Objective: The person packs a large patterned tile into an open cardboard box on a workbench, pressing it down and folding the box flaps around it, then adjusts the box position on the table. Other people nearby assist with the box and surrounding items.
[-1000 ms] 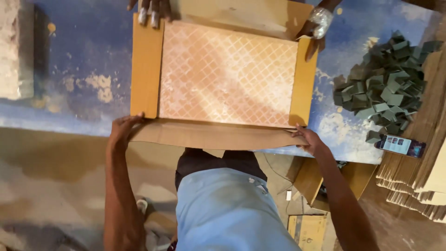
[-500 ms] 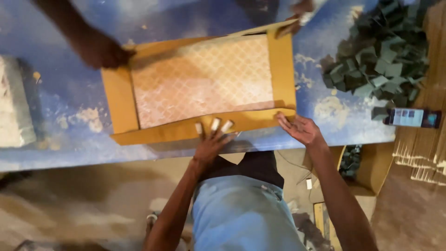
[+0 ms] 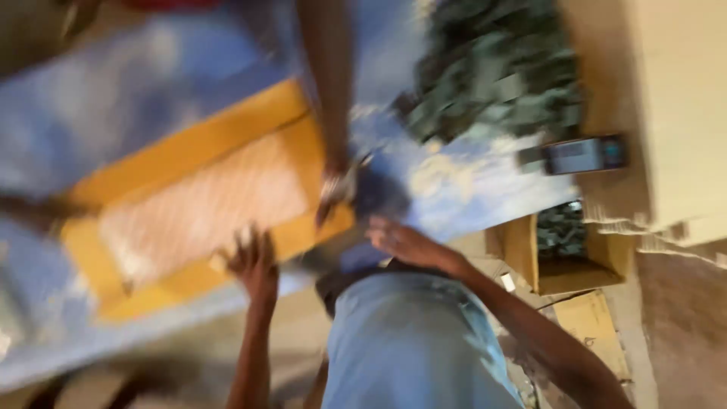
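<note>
The view is badly blurred. A flat yellow-brown cardboard box (image 3: 227, 129) lies tilted on the blue table (image 3: 469, 182), with a pale patterned sheet (image 3: 204, 204) inside it. My left hand (image 3: 254, 265) rests with spread fingers against the box's near flap. My right hand (image 3: 405, 242) lies flat by the box's near right corner, holding nothing. Another person's arm (image 3: 326, 91) comes down from the top, and its hand (image 3: 337, 189) is on the box's right edge. A second blurred hand (image 3: 30, 212) shows at the box's left end.
A heap of dark green pieces (image 3: 492, 68) lies on the table's far right, with a small dark device (image 3: 583, 155) beside it. An open carton of green pieces (image 3: 560, 242) stands below the table. Stacked cardboard (image 3: 681, 113) fills the right side.
The camera has swung, so the box now looks tilted and further left. The other person's arm has come down onto the box's right edge. My right hand has moved in beside the corner.
</note>
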